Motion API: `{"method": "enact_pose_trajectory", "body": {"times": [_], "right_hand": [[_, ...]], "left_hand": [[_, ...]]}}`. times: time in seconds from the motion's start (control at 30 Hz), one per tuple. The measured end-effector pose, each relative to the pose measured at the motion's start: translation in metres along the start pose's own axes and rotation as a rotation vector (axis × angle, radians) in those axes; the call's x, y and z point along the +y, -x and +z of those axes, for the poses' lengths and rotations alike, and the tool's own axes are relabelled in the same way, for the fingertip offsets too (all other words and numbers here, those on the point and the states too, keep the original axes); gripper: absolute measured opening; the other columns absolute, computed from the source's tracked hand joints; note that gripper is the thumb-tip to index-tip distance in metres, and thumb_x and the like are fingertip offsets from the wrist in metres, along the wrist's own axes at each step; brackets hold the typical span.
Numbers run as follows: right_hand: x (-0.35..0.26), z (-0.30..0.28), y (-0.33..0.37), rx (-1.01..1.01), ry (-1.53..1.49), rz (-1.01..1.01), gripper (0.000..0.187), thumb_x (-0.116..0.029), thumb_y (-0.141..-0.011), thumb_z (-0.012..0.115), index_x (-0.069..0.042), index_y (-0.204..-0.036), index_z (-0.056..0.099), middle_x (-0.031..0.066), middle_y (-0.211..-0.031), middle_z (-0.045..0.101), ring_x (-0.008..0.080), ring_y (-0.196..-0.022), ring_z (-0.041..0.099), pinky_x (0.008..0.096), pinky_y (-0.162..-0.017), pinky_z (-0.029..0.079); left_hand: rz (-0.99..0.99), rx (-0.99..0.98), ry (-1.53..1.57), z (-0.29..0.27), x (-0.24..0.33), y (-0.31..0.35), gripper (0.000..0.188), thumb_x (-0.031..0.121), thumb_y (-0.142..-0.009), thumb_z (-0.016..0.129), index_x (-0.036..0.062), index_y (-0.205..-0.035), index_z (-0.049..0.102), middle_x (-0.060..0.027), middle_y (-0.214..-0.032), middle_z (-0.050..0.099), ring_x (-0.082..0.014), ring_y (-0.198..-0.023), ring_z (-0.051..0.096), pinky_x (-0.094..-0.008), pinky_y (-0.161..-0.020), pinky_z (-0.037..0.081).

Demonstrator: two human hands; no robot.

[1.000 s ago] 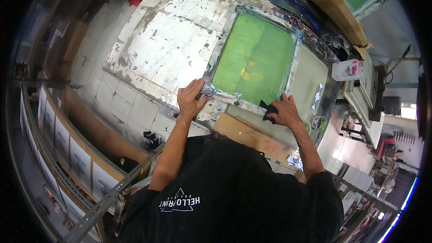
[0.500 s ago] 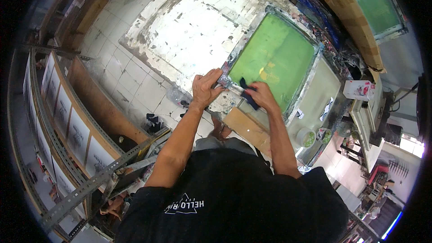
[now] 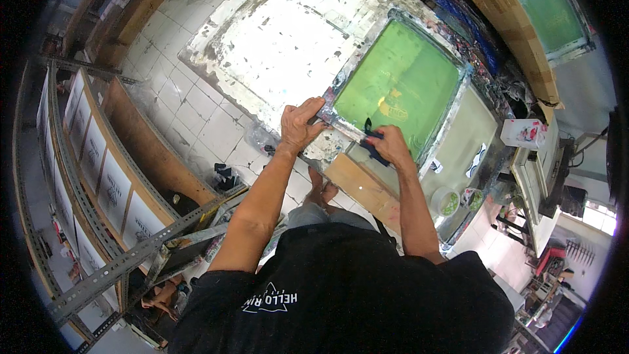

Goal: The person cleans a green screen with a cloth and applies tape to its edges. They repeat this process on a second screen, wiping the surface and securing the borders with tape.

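Right of the frame's middle, the right hand (image 3: 392,147) has its fingers bunched round a dark cloth (image 3: 375,152), which sticks out on both sides of the grip at the near edge of a screen frame (image 3: 447,115). The frame lies tilted across the picture, right of centre in the upper half, its green mesh (image 3: 386,69) bearing a small yellow design (image 3: 391,102) towards the lower end.

The left hand (image 3: 300,126) is at the frame's lower-left corner, thumb and forefinger parted and touching it — whether they pinch it or only press, I cannot tell.

Under the upper part of the frame and to its left spreads a worn white surface (image 3: 275,59), blotched with grey. A wooden board (image 3: 362,187) lies just below the right hand. To the right of the board, in the lower right of centre, sits a white tub (image 3: 434,196) with green contents; above and right of it is a black-and-white piece (image 3: 476,160). A white container with red marks (image 3: 523,132) stands farther right. A second green screen (image 3: 552,18) fills the upper right corner — a strip of cardboard (image 3: 512,29) beside it.
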State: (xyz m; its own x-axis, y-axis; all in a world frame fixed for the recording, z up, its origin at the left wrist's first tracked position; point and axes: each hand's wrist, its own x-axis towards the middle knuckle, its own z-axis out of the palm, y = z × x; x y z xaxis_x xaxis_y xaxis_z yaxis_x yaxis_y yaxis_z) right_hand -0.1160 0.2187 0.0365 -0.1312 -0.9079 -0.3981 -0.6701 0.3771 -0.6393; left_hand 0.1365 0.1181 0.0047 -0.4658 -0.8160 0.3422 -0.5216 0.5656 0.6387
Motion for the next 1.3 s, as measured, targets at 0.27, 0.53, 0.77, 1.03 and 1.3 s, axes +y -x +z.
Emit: {"method": "enact_pose_trajectory", "body": {"times": [0.27, 0.53, 0.77, 1.03, 1.3], "right_hand": [[-0.045, 0.028, -0.04, 0.059, -0.038, -0.181, 0.027, -0.023, -0.079, 0.072, 0.002, -0.091, 0.07, 0.0264, -0.086, 0.066, 0.0407, -0.081, 0.065, 0.0448, -0.072, 0.05], [0.024, -0.056, 0.065, -0.124, 0.733, 0.089, 0.038, -0.038, -0.082, 0.07, 0.0, -0.085, 0.071, 0.021, -0.094, 0.067, 0.0349, -0.1, 0.061, 0.0448, -0.09, 0.043], [0.067, -0.074, 0.052, -0.379, 0.536, -0.066, 0.032, -0.03, -0.075, 0.077, -0.001, -0.084, 0.071, 0.0199, -0.096, 0.067, 0.0348, -0.099, 0.06, 0.0443, -0.089, 0.044], [0.016, -0.002, 0.001, 0.047, -0.088, -0.144, 0.032, -0.018, -0.073, 0.078, 0.008, -0.085, 0.064, 0.0309, -0.073, 0.054, 0.0285, -0.058, 0.053, 0.0411, -0.061, 0.044], [-0.055, 0.054, -0.061, 0.197, -0.248, -0.152, 0.022, -0.014, -0.078, 0.073, 0.002, -0.093, 0.069, 0.0236, -0.079, 0.067, 0.0286, -0.067, 0.065, 0.0381, -0.066, 0.049]], "left_hand": [[0.027, 0.006, -0.01, 0.002, 0.0, -0.002, 0.062, 0.024, -0.061, 0.084, 0.012, -0.119, 0.065, -0.0053, -0.118, 0.068, -0.0168, -0.097, 0.065, -0.0326, -0.072, 0.038], [0.021, 0.027, 0.001, 0.006, -0.005, 0.002, 0.06, 0.021, -0.061, 0.082, 0.014, -0.118, 0.065, -0.0042, -0.116, 0.068, -0.0168, -0.095, 0.065, -0.0325, -0.073, 0.039], [0.0, 0.017, 0.004, 0.004, -0.002, 0.002, 0.062, 0.032, -0.062, 0.083, 0.0143, -0.118, 0.065, -0.0044, -0.116, 0.068, -0.0174, -0.095, 0.065, -0.0326, -0.072, 0.039], [-0.073, -0.012, 0.038, 0.002, -0.001, 0.002, 0.063, 0.026, -0.063, 0.084, 0.0139, -0.122, 0.064, -0.0068, -0.122, 0.066, -0.0183, -0.099, 0.066, -0.0327, -0.076, 0.039], [-0.029, -0.007, 0.021, 0.004, 0.001, -0.001, 0.062, 0.027, -0.062, 0.085, 0.0138, -0.119, 0.065, -0.0054, -0.119, 0.067, -0.0183, -0.097, 0.065, -0.0329, -0.074, 0.039]]}}
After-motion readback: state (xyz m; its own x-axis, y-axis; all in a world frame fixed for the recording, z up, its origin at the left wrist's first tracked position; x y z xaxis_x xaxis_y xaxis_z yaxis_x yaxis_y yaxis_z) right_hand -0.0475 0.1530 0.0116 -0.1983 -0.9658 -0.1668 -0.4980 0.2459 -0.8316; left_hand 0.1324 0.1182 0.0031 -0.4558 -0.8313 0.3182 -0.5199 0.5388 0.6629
